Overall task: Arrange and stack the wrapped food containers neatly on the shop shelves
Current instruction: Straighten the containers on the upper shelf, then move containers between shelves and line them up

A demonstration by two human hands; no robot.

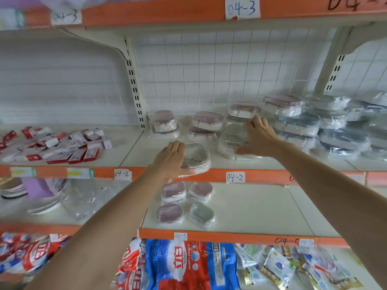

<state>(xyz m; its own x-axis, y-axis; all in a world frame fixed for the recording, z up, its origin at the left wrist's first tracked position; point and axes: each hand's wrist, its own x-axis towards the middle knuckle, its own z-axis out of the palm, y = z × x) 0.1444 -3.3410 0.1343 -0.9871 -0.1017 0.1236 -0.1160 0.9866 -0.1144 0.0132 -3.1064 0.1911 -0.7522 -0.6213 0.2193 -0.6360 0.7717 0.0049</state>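
Left hand (171, 158) flat on wrapped container (195, 156) at shelf (261, 162) edge, centre frame; right hand (258, 136) spread against tilted container (234, 136), upper right.

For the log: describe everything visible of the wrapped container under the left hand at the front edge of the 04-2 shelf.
The container under the left hand is a rounded, pale box with a clear or grey ribbed lid, sealed in glossy plastic wrap. It lies flat at the front edge of the shelf, its near side just over the orange strip. The left hand rests on its left part, fingers fairly straight, thumb along its front rim. It stands apart from the other containers. Blur hides finer detail.
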